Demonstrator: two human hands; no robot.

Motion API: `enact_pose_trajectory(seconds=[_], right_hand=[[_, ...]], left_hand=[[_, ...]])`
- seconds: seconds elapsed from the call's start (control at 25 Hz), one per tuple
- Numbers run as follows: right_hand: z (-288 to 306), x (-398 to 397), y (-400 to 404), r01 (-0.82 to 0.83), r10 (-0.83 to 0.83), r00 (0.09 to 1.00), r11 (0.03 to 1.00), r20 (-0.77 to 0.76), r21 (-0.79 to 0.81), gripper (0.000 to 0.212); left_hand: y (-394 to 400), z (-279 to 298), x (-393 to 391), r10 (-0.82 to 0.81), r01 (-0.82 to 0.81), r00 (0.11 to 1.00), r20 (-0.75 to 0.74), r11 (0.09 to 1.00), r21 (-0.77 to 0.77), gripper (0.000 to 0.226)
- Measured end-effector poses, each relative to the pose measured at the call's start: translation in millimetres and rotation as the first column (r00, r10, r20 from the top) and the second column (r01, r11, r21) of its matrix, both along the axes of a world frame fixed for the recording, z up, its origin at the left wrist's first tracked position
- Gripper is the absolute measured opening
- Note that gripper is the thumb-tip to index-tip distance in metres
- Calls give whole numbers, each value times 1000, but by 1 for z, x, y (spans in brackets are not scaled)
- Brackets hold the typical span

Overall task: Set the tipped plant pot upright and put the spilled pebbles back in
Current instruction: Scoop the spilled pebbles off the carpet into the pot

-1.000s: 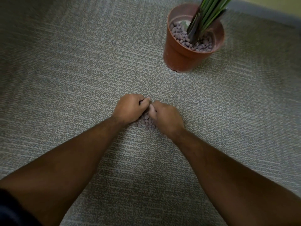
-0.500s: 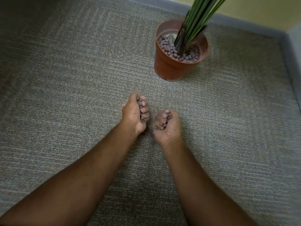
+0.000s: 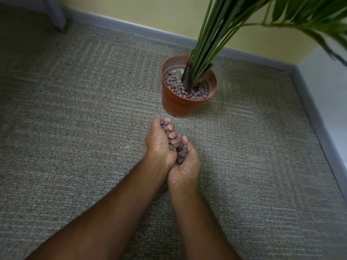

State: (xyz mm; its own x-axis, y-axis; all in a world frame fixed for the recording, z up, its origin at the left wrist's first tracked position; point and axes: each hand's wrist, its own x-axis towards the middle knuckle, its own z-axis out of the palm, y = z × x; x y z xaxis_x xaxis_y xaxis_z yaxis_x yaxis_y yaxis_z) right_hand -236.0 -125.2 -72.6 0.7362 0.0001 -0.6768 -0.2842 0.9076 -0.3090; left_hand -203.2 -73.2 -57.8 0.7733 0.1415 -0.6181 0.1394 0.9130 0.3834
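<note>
Left hand (image 3: 159, 145) and right hand (image 3: 185, 164) pressed together, cupping pebbles (image 3: 173, 140) — the upright pot (image 3: 180, 104) (terracotta) stands just beyond the fingertips.

Grey-green ribbed carpet (image 3: 75, 128); grey baseboard (image 3: 131, 29) under yellow wall (image 3: 150, 12); corner at right; grey furniture leg (image 3: 56, 15) top left; dim light.

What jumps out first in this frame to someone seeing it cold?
The two cupped hands, left hand and right hand, pressed together mid-frame and heaped with brown pebbles. Just beyond them the terracotta pot stands upright on the carpet near the room's corner, green stems rising from more pebbles inside.
</note>
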Motion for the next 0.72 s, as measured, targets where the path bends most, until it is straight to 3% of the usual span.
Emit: enact_pose_trajectory(seconds=[0.16,0.28,0.4,0.52,0.72], right_hand=[[37,45,0,-63,65,996,998,64,-20,36],[68,86,-8,-44,44,999,999,6,32,38],[85,120,-20,14,-14,1000,1000,-3,22,33],[92,157,-41,33,-32,999,997,22,-65,33],[92,219,-62,-153,157,988,943,-10,-297,31]], left_hand=[[-3,41,48,-31,21,991,127,997,79,40],[9,70,90,28,-40,979,201,998,57,40],[28,84,133,86,-98,982,169,993,65,34],[46,76,171,89,-107,990,107,977,185,37],[64,55,213,16,-4,999,-35,943,332,39]])
